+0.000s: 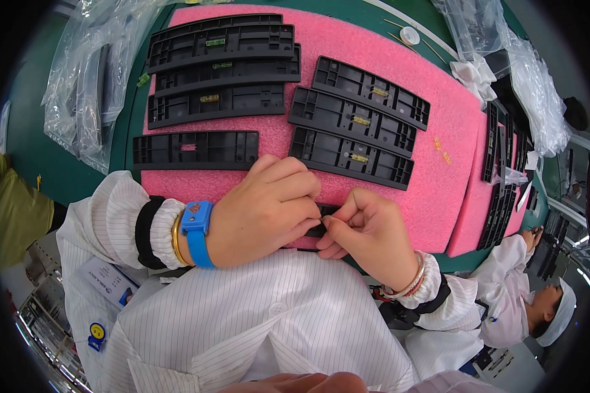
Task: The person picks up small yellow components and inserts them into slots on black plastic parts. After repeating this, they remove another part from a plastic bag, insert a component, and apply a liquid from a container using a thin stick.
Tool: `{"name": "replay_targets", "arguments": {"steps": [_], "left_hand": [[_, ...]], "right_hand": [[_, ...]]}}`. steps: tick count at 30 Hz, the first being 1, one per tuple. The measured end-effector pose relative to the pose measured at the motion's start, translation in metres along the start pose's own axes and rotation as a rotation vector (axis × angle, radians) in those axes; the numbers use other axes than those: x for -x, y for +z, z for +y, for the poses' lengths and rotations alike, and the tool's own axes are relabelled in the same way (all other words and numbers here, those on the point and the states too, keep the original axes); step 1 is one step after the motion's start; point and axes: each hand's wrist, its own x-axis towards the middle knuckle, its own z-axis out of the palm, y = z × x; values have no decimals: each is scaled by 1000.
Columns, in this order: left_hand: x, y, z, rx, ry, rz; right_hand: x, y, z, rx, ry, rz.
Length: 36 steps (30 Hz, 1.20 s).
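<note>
Close to my body, at the near edge of a pink foam sheet (347, 36), my left hand (269, 203) and my right hand (370, 229) meet over a black plastic part (326, 211). Most of that part is hidden beneath the fingers. The left fingers are curled and closed over it. On the right, thumb and forefinger pinch together at its edge; whatever sits between these tips is too small to make out. Just beyond the left hand lies a long black ribbed panel (226, 150) with a small pink piece (188, 147) in it.
Black panels with small yellow pieces (359, 158) lie at the right, and others overlap at the far left (223, 42). Two loose yellow pieces (442, 150) rest on the foam. Clear plastic bags (85, 78) flank it. A co-worker (511, 295) is at the right.
</note>
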Motion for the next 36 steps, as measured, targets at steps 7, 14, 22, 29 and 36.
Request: {"name": "replay_targets", "arguments": {"steps": [7, 14, 22, 29, 36], "left_hand": [[-2, -1, 1, 1, 7, 6], [0, -1, 2, -51, 7, -25], [1, 0, 1, -73, 34, -41], [4, 2, 1, -48, 5, -54], [3, 2, 2, -65, -2, -76]], "right_hand": [[0, -1, 0, -12, 8, -2], [-1, -1, 1, -1, -10, -6], [-2, -2, 1, 3, -9, -24], [-2, -3, -1, 49, 7, -33], [-3, -3, 1, 24, 5, -21]]}}
